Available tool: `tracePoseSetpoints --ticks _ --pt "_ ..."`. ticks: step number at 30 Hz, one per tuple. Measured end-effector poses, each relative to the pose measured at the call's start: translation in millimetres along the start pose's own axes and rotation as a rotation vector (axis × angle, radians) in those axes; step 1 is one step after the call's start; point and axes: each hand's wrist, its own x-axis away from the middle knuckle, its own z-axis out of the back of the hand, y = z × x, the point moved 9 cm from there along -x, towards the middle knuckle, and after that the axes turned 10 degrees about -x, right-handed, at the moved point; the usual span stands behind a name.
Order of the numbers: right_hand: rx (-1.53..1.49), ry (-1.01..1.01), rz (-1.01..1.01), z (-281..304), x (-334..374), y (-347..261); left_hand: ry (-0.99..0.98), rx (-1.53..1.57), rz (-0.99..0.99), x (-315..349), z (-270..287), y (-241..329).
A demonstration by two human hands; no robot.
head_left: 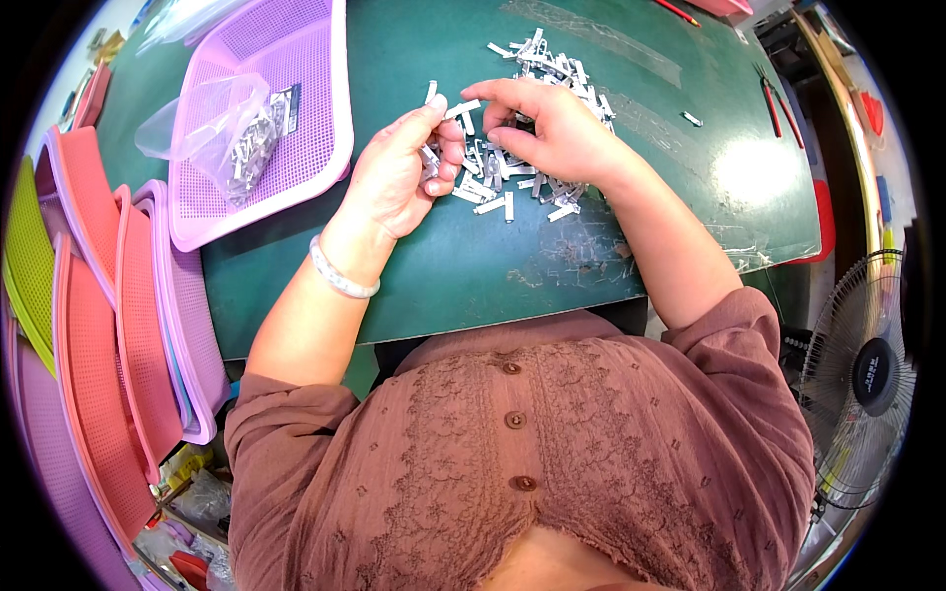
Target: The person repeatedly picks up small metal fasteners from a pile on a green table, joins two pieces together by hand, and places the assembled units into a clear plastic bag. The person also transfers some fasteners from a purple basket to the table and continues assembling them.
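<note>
In the head view, the left hand (pixel 394 163) holds small metal pieces (pixel 430 163) in curled fingers, one projecting beside the thumb tip. The right hand (pixel 557 128), thumb and index finger parted, stands over the loose pile (pixel 567 74) at far centre on the green table (pixel 463 286), right of the lilac basket (pixel 340 108).

One small, flat, rectangular white-and-silver strip (pixel 462 109) sits slantwise at the thumb and fingertips of the left hand (pixel 399 156), its far end close to the right hand's (pixel 554 120) index fingertip, while more such strips show in the curl of the left fingers. Many matching white-and-silver strips (pixel 558 72) lie loose at mixed angles, overlapping in a heap around and partly beneath the right hand, with a single strip (pixel 693 119) well apart to the right.
</note>
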Motion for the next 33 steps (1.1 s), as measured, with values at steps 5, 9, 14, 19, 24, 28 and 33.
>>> tracePoseSetpoints --ticks 5,9,14,19,24,28,33 --pt "0.103 -0.023 0.052 -3 0 -3 -0.053 0.071 0.008 0 -3 0" --pt "0.111 -0.042 0.021 -6 -1 -2 -0.070 0.137 -0.010 -4 -1 0" --pt "0.168 0.036 0.045 -7 -6 -3 0.052 0.193 -0.074 -3 8 6" --pt "0.245 0.008 0.048 -13 -10 -4 0.076 0.198 -0.077 -1 13 9" --pt "0.236 -0.046 0.026 -15 -10 -1 0.088 0.171 -0.100 -1 15 9" --pt "0.197 -0.064 0.028 -12 -7 1 0.076 0.145 -0.067 -2 13 7" --pt "0.163 -0.088 0.054 -9 -4 -2 0.049 0.120 -0.078 -4 13 4"
